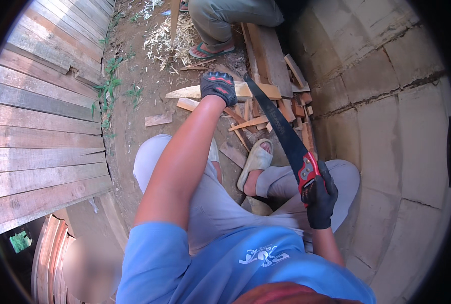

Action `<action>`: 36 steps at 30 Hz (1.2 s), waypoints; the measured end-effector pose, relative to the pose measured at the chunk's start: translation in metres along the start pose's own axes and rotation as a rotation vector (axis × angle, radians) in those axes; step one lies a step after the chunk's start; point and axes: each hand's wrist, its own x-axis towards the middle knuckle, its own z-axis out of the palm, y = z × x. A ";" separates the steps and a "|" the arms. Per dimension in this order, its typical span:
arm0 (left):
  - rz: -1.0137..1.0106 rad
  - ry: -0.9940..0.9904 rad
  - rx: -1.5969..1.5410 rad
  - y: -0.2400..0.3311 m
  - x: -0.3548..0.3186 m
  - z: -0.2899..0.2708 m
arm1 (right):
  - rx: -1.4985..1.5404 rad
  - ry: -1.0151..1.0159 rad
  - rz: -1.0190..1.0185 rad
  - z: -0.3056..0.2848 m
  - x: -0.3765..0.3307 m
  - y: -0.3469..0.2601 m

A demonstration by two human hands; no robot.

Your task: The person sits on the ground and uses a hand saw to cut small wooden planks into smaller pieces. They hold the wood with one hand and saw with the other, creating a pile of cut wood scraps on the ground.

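Gloved hands frame the middle of the picture. The left hand, in a black glove with red marks across the knuckles, is pressed flat with fingers together on a pale wooden plank that lies crosswise on the dirt ground in the upper centre. The right hand, in a plain black glove at the right centre, is wrapped tight round the red and black handle of a handsaw. The saw's dark blade slants up and to the left from that handle, and its tip reaches the plank just beside the left hand.

A sandalled foot of the person rests on the ground below the plank, among short wood offcuts scattered about the centre. More offcuts are heaped in a pile to the right of the plank, against the foot of a block wall that fills the right side. Longer boards lie above the plank, running toward the top edge.

At the top centre another person's leg and green sandal show, with pale wood shavings strewn on the ground to their left. Weathered wooden planking covers the left side of the frame. No container shows in the picture.
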 end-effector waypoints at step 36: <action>-0.051 -0.139 0.066 0.011 0.005 -0.008 | 0.007 0.035 -0.371 0.133 0.139 0.024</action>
